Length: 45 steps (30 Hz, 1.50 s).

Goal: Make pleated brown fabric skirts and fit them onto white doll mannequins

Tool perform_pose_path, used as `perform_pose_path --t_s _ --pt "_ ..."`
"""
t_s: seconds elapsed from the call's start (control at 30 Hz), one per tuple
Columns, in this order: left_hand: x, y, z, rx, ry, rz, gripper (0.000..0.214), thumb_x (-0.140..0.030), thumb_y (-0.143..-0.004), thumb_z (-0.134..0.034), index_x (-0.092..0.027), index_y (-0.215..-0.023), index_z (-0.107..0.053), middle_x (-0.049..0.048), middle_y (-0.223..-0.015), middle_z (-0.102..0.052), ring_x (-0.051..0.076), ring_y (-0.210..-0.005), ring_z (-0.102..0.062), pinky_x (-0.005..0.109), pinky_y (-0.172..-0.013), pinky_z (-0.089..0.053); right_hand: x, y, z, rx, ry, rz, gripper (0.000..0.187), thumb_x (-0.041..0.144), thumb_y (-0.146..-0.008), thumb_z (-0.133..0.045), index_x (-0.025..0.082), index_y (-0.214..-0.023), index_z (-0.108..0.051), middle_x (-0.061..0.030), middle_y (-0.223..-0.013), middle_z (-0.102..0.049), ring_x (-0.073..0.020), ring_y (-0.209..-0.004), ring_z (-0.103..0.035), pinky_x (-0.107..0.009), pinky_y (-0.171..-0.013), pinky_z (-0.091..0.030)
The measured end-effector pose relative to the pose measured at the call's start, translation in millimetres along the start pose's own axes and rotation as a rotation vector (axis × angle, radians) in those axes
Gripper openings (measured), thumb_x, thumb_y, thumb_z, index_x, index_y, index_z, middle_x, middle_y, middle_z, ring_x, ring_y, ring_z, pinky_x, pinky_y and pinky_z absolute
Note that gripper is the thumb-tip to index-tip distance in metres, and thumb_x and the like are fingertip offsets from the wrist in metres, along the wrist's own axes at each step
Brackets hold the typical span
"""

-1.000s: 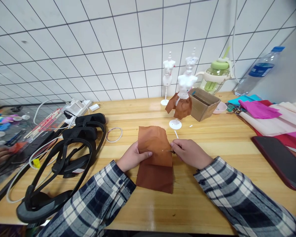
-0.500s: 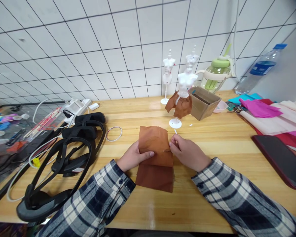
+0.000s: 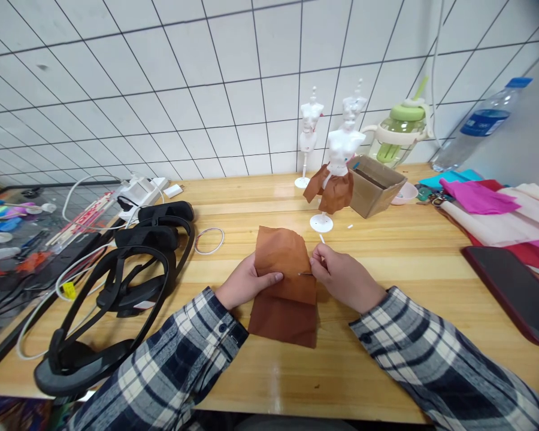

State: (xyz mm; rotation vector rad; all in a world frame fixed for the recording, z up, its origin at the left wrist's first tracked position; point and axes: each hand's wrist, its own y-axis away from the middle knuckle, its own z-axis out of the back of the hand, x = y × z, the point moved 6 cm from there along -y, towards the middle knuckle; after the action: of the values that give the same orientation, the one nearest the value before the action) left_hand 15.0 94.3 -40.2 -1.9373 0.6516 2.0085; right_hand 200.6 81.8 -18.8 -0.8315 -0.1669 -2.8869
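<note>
A folded piece of brown fabric [image 3: 284,254] lies low over the table, its lighter upper layer covering part of a darker lower layer. My left hand [image 3: 250,282] grips its left edge, thumb on top and the other fingers hidden beneath. At the right edge, my right hand [image 3: 341,276] is closed in a pinch. A thin metal pin [image 3: 304,274] runs across the cloth into those fingertips. Beyond the fabric stands a white mini dress form [image 3: 341,143] with brown cloth [image 3: 336,193] around its lower part.
Black headsets [image 3: 161,263] and white cables fill the left side. A second dress form [image 3: 309,129], a cardboard box [image 3: 375,188] and a green-lidded cup [image 3: 399,131] stand at the back. On the right are coloured fabrics [image 3: 480,197], a phone [image 3: 512,290] and a water bottle [image 3: 485,123].
The whole view has shifted slightly. Both hands keep their hold at the fabric's edges. The pin shows a little more clearly against the cloth.
</note>
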Motion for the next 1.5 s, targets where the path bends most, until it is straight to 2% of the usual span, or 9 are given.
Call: perform_pose_path --t_s 0.27,0.43,0.6,0.77,1.1,1.5 --pt "0.4 0.1 0.2 0.009 -0.014 0.005 0.057 -0.032 -0.076 -0.075 -0.013 -0.125 -0.053 0.0134 -0.128 -0.063 0.029 -0.114 -0.062 0.041 -0.098 -0.049 0.9 1.5 0.3 0.008 0.014 -0.024 0.015 0.032 -0.093 -0.039 0.024 -0.082 -0.043 0.0014 -0.066 -0.056 -0.016 -0.061 -0.051 -0.026 -0.056 -0.023" --pt "-1.1 -1.1 1.1 0.004 -0.039 -0.032 0.054 -0.032 -0.078 -0.074 -0.013 -0.124 -0.053 0.0134 -0.131 -0.062 0.029 -0.117 -0.06 0.041 -0.101 -0.047 -2.5 0.4 4.0 0.056 -0.094 0.027 0.027 0.042 -0.097 -0.035 0.023 -0.08 -0.045 0.0009 -0.07 -0.059 -0.0159 -0.067 -0.054 -0.026 -0.059 -0.028" --pt "-0.9 -1.3 3.8 -0.039 -0.071 -0.058 0.056 -0.033 -0.077 -0.075 -0.012 -0.123 -0.052 0.0145 -0.133 -0.06 0.03 -0.12 -0.058 0.042 -0.101 -0.048 -3.8 -1.5 7.2 0.108 -0.013 0.076 0.032 0.028 -0.094 -0.034 0.021 -0.064 -0.044 0.0008 -0.063 -0.056 -0.0129 -0.06 -0.048 -0.027 -0.058 -0.026" --pt "0.3 -1.0 4.4 -0.042 -0.052 -0.061 0.059 -0.033 -0.076 -0.075 -0.012 -0.125 -0.05 0.0147 -0.135 -0.059 0.03 -0.12 -0.058 0.043 -0.101 -0.048 0.1 -0.6 6.6 0.071 0.019 0.051 0.036 0.037 -0.095 -0.036 0.021 -0.065 -0.046 0.0011 -0.061 -0.056 -0.0128 -0.058 -0.048 -0.027 -0.056 -0.023" --pt "-0.7 -2.1 4.9 -0.035 -0.066 -0.073 0.061 -0.034 -0.076 -0.075 -0.012 -0.127 -0.05 0.0143 -0.133 -0.06 0.03 -0.12 -0.058 0.043 -0.101 -0.048 0.0 0.1 4.9 -0.024 0.069 0.044 0.032 0.038 -0.095 -0.036 0.022 -0.068 -0.044 0.0009 -0.063 -0.055 -0.0137 -0.06 -0.046 -0.027 -0.056 -0.021" --pt "1.2 -2.6 5.7 -0.028 -0.078 -0.068 0.06 -0.033 -0.077 -0.075 -0.013 -0.128 -0.051 0.0141 -0.135 -0.058 0.031 -0.122 -0.057 0.044 -0.101 -0.048 -2.8 -1.5 4.9 -0.03 0.06 0.053 0.034 0.039 -0.094 -0.036 0.022 -0.066 -0.042 0.0017 -0.06 -0.051 -0.0132 -0.057 -0.042 -0.027 -0.055 -0.02"
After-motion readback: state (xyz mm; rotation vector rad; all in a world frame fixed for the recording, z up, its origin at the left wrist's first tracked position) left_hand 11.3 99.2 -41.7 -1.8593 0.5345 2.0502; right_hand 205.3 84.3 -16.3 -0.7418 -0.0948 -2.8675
